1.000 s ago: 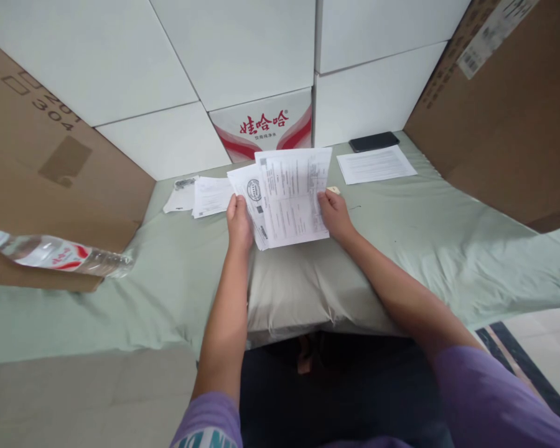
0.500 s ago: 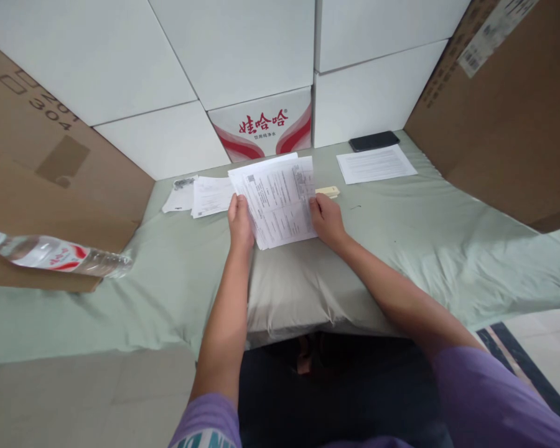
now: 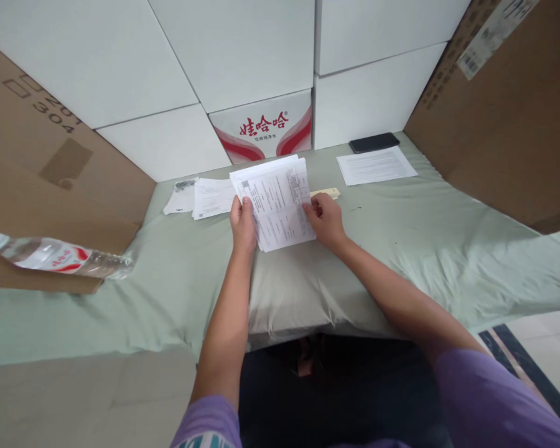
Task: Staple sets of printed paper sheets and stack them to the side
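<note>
A stack of printed paper sheets [image 3: 276, 208] is held above the cloth-covered surface in front of me. My left hand [image 3: 243, 225] grips its left edge, thumb on top and fingers underneath. At the right edge, my right hand [image 3: 325, 219] pinches the paper, with the thumb on the printed face and the fingers curled. Behind that hand lies a pale yellow object [image 3: 326, 193], partly hidden, its kind unclear. More printed sheets [image 3: 212, 198] lie just left of the stack, beside a white piece with a dark patch [image 3: 181, 195].
A dark phone [image 3: 374, 142] rests behind a separate printed sheet [image 3: 377, 166] at the right. White boxes [image 3: 261, 50] form a wall at the back. Cardboard boxes [image 3: 504, 137] flank both sides. A water bottle [image 3: 60, 256] lies on its side at the left.
My right thumb has shifted left onto the face of the top sheet, and the fingers have curled more. The top sheet's right edge has moved slightly left. My left hand keeps its grip.
</note>
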`<move>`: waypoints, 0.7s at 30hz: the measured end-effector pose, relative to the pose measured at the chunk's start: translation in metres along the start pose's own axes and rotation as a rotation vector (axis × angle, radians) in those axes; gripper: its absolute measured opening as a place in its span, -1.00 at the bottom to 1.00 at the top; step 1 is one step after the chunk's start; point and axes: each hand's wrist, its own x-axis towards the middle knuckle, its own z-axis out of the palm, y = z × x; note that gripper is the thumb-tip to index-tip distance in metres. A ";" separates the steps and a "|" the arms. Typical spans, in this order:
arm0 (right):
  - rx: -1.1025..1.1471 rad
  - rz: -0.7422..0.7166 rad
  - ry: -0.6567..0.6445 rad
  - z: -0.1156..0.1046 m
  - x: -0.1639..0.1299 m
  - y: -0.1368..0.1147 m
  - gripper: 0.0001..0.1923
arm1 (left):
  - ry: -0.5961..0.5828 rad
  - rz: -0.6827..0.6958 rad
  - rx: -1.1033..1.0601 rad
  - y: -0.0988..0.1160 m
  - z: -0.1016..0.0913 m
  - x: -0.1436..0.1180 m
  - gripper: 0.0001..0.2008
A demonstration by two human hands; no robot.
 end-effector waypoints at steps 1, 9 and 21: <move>0.014 0.006 0.007 0.000 0.000 0.000 -0.73 | -0.003 0.005 0.010 0.001 0.000 -0.001 -0.49; 0.075 0.039 0.000 0.001 -0.001 0.001 -0.70 | -0.001 0.005 0.023 0.012 0.004 -0.006 -0.50; 0.131 0.064 -0.015 0.001 -0.001 0.002 -0.67 | -0.001 -0.011 0.017 0.016 0.004 -0.007 -0.50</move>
